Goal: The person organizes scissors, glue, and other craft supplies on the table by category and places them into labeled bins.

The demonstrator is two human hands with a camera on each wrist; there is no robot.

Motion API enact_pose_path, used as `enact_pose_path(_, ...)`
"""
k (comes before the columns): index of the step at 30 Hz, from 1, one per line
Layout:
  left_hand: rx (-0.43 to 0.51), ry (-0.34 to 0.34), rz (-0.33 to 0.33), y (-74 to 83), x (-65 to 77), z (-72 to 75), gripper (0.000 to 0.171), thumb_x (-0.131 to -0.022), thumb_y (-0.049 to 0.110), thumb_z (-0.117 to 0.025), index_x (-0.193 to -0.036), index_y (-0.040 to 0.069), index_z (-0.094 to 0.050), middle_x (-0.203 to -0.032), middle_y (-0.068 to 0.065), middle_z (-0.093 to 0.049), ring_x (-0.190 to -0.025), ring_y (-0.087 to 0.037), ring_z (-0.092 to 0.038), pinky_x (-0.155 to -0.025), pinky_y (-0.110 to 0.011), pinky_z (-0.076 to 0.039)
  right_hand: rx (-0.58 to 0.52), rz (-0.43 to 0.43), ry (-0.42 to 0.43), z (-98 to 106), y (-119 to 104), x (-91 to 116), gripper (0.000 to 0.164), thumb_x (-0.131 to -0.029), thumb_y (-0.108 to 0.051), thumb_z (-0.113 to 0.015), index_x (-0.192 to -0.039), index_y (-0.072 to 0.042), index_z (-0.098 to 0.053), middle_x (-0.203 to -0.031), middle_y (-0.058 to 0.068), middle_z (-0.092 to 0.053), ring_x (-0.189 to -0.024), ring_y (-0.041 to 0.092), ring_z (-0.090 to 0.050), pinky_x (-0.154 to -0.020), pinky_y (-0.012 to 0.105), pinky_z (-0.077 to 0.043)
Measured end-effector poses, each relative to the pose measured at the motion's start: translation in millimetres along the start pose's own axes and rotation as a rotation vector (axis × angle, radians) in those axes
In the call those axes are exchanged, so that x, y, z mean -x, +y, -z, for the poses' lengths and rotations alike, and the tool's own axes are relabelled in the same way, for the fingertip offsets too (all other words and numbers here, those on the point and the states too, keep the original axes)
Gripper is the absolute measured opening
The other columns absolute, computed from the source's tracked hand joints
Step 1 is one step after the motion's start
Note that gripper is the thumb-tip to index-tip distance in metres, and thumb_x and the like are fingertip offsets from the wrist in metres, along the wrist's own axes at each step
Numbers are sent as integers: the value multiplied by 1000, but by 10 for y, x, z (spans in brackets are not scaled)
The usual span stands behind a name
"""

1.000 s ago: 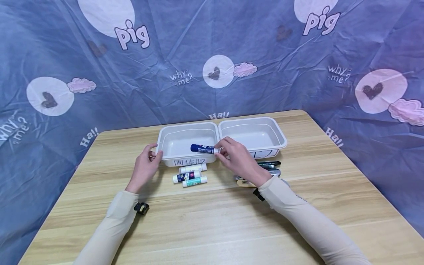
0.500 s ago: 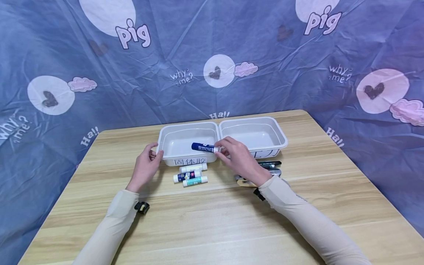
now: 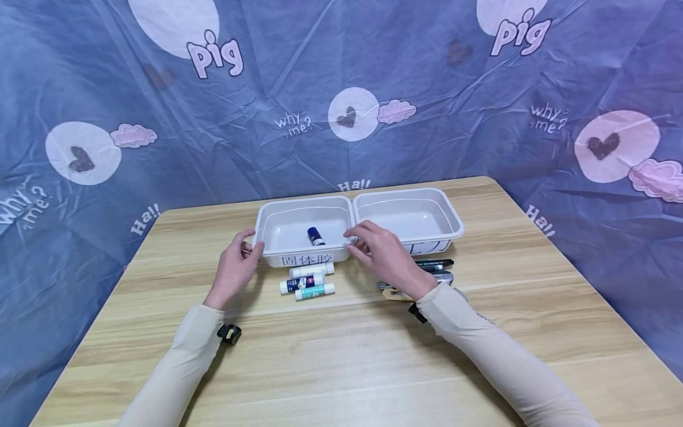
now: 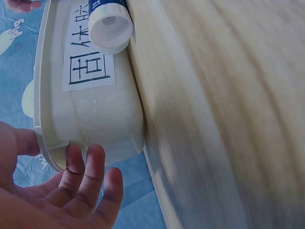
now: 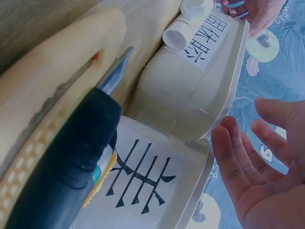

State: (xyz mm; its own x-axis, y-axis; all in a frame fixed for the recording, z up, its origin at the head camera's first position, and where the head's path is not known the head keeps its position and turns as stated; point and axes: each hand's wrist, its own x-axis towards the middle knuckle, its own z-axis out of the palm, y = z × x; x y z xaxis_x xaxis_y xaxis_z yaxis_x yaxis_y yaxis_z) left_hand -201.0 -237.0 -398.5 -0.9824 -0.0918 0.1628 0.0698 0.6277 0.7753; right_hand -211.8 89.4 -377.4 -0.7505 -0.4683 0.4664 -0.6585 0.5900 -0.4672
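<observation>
A dark blue glue stick (image 3: pixel 315 235) lies inside the left white plastic tub (image 3: pixel 272 261), whose front label carries handwritten characters. My left hand (image 3: pixel 237 264) holds that tub at its left end; in the left wrist view the thumb is at the rim and the fingers lie against the outer wall. Over the spot where the two tubs meet, my right hand (image 3: pixel 381 255) hovers with fingers spread and nothing between them. Just in front of the left tub lie a white glue stick (image 3: pixel 312 271), a navy one with white ends (image 3: pixel 301 284) and a teal one (image 3: pixel 315 292).
The right white tub (image 3: pixel 455 228) stands against the left one. Below my right wrist lie a black pen-like item (image 3: pixel 440 263) and a cream-coloured handle (image 3: pixel 395 295), among other tools partly hidden. A printed blue cloth (image 3: pixel 299 160) hangs behind the wooden table (image 3: pixel 320 367).
The blue glue stick has left my right hand's fingertips and dropped into the left tub. Both hands have stayed nearly in place.
</observation>
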Motion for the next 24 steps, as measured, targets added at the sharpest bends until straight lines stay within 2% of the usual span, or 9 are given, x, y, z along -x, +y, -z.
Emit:
enact_pose_path(11,2,-4,-2,-3,0,1,50,-106,26,-55,-148,0,-47,-98,-16,-65,-81,-19,-59,-69,-25,-49,72,37,-35,-23,-8,9,24,-95,-18,-74,-117,-8,-73,-100,3,-72,-83,11,-69,-75,28,-58)
enact_pose_path(24,3,-18,9,-2,-4,16,52,-106,27,-55,-150,1,-45,-100,-16,-64,-82,-19,-59,-70,-25,-49,109,193,-91,-234,-97,96,18,-94,-20,-75,-109,-9,-74,-101,1,-77,-83,9,-72,-74,27,-58)
